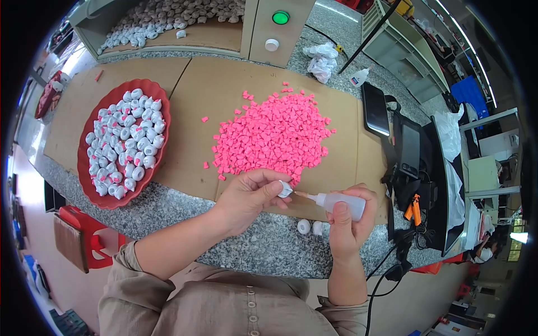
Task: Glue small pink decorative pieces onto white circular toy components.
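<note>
Two bare hands meet at the near side of the table. The left hand (246, 200) pinches a small white piece (284, 190) between thumb and fingers, just short of the pink heap (274, 134). The right hand (350, 229) grips a translucent squeeze bottle (346, 206), its fingers wrapped round the body and its nozzle (305, 195) pointing left at the piece; whether the tip quite touches is hard to tell at this size. Two loose white pieces (303, 226) lie near the right hand, on the near side of the bottle. A red dish (167, 112) of white-and-pink pieces (126, 140) stands to the left, on brown cardboard (193, 145). Beyond, on the far side, a green button (281, 17) sits on a grey housing (288, 39).
</note>
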`<state>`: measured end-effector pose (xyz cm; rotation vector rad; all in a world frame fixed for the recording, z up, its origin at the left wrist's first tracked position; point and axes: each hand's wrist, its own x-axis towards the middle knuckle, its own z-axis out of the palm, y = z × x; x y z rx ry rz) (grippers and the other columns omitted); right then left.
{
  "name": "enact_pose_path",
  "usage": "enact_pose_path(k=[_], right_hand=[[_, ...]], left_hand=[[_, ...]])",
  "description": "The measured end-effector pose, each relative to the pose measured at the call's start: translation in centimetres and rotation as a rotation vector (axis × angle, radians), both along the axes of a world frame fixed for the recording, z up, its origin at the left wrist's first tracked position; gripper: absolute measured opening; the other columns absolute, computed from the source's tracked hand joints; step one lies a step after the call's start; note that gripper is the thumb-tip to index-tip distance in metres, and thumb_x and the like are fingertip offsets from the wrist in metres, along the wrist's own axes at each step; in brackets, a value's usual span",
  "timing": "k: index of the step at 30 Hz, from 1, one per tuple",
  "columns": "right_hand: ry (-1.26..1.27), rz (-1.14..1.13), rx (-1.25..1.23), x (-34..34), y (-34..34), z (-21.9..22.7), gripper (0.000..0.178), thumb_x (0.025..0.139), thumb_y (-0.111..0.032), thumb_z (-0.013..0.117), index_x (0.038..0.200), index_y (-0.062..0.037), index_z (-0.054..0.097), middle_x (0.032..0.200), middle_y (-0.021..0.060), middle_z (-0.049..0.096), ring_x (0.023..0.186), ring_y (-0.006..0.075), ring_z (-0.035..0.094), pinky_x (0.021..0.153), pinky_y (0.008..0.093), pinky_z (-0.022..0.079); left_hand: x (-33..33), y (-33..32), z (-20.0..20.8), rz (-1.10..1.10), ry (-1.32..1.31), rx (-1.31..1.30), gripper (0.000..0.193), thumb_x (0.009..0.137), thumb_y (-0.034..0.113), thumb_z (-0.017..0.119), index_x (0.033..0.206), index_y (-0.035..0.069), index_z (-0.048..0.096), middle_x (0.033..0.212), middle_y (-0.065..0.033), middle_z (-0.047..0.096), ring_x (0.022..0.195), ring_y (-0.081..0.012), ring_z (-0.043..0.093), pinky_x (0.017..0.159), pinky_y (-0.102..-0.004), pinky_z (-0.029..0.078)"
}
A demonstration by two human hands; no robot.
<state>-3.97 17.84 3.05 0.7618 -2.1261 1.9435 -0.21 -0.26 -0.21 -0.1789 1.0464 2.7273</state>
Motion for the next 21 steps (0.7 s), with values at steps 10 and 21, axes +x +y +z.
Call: enact_pose_path(k=[10, 21], right_hand=[[-0.045, 0.003, -0.005, 0.16, -0.06, 0.15, 0.02, 0.081, -0.011, 0.053, 0.091, -0.0008, 0.04, 0.078, 0.0078, 0.044, 0.059, 0.0101, 0.042, 0.05, 0.0207, 0.035], [0.013, 0.002, 0.057, 0.1, -0.06, 0.24, 0.019, 0.082, -0.012, 0.051, 0.091, -0.0016, 0.039, 0.077, 0.0063, 0.043, 0.053, 0.008, 0.041, 0.045, 0.0189, 0.034]], left_hand=[[0.02, 0.17, 0.15, 0.018, -0.011, -0.001, 0.014, 0.083, 0.008, 0.051, 0.095, 0.003, 0.056, 0.084, -0.0055, 0.059, 0.075, -0.0131, 0.056, 0.069, -0.0269, 0.049], [0.05, 0.16, -0.15, 0.017, 0.018, -0.008, 0.017, 0.083, 0.01, 0.051, 0.099, 0.003, 0.054, 0.092, -0.0078, 0.057, 0.082, -0.0176, 0.057, 0.073, -0.0296, 0.048]])
